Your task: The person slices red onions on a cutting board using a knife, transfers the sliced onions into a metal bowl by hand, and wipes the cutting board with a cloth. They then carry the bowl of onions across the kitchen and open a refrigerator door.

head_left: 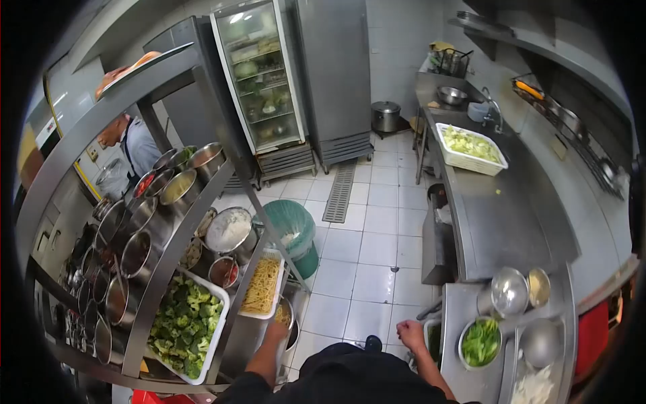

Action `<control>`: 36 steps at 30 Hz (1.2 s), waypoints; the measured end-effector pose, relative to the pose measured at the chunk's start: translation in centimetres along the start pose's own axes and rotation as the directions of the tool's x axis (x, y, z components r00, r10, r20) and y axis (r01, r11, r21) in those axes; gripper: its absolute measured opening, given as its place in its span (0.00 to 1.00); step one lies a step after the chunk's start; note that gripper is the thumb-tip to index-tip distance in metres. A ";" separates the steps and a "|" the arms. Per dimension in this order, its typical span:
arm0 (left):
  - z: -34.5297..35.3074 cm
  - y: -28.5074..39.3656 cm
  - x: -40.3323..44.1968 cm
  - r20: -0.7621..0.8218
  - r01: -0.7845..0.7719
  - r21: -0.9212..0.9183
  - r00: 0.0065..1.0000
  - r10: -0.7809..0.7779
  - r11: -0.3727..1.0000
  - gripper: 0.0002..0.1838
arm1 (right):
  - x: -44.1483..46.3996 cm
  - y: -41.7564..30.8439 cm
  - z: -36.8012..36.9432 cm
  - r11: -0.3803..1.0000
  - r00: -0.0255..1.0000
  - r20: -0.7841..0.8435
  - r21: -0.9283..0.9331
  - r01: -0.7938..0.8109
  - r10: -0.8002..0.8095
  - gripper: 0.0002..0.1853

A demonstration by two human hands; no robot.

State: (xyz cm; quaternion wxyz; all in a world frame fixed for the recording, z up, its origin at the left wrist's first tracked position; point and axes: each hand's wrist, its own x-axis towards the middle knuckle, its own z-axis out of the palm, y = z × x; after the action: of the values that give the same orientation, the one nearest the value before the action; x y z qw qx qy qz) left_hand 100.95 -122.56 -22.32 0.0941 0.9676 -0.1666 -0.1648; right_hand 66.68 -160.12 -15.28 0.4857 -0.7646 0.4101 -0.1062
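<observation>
My left hand (274,334) is low beside the left-hand shelving, at the near edge of a round metal container (285,315) with yellowish strips in it. Its fingers are too small and partly hidden, so I cannot tell whether they grip the rim. Just beyond that container sits a white tray of pale yellow strips (262,285). My right hand (412,334) hangs above the floor by the right counter, fingers curled in and nothing visible in them. Nearest to it are a white container (432,337) and a bowl of green leaves (480,342).
Broccoli fills a white tray (214,289) on the left, below several metal pots (178,186). A green bin (306,259) stands on the tiled floor (367,259). Chopped greens lie in a white basket (474,161) by the sink. Behind the shelving is another person (140,145).
</observation>
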 end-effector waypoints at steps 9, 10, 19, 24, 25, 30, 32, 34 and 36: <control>2.8 -0.1 -0.1 0.093 0.449 -0.081 0.892 -0.442 0.890 0.22 | 31.1 -19.3 -8.5 0.888 0.912 0.002 -0.223 0.401 -0.411 0.10; 2.9 2.1 2.7 0.094 0.428 -0.071 0.902 -0.421 0.901 0.21 | 33.6 -21.7 -9.4 0.906 0.920 0.007 -0.172 0.387 -0.392 0.10; -5.0 13.6 38.7 -0.178 -0.112 0.058 0.977 0.120 0.992 0.15 | 50.0 -31.3 -13.1 0.967 0.965 -0.063 -0.020 0.253 -0.254 0.09; -21.3 39.9 62.9 -0.282 -0.317 -0.385 0.935 0.217 0.867 0.22 | 54.5 -26.9 -13.6 1.000 0.984 -0.178 -0.007 0.030 -0.031 0.12; -23.2 44.9 67.3 -0.389 -0.442 -0.319 0.868 0.310 0.838 0.22 | 55.6 -26.8 -12.9 1.000 0.988 -0.155 -0.003 0.002 -0.002 0.12; -40.9 71.8 78.4 -0.564 -0.739 -0.347 0.657 0.501 0.578 0.20 | 64.5 -29.2 -15.5 0.999 0.992 -0.113 0.014 0.051 -0.049 0.12; -47.1 78.3 81.4 -0.633 -0.806 -0.338 0.577 0.517 0.486 0.21 | 71.5 -30.8 -17.4 0.988 0.980 -0.130 -0.024 0.151 -0.153 0.11; -52.3 82.4 83.2 -0.695 -0.856 -0.265 0.489 0.527 0.445 0.21 | 76.6 -33.6 -17.7 0.982 0.975 -0.124 0.015 0.186 -0.183 0.10; -56.1 86.0 84.8 -0.734 -0.884 -0.225 0.430 0.525 0.410 0.21 | 83.5 -37.4 -20.7 0.960 0.946 -0.178 0.021 0.279 -0.271 0.10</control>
State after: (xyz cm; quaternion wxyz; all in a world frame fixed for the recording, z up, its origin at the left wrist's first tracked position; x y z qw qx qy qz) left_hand 170.99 -225.12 25.72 0.4947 0.7064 -0.4858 0.1426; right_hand 128.18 -227.46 6.49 0.4462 -0.7907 0.3375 -0.2484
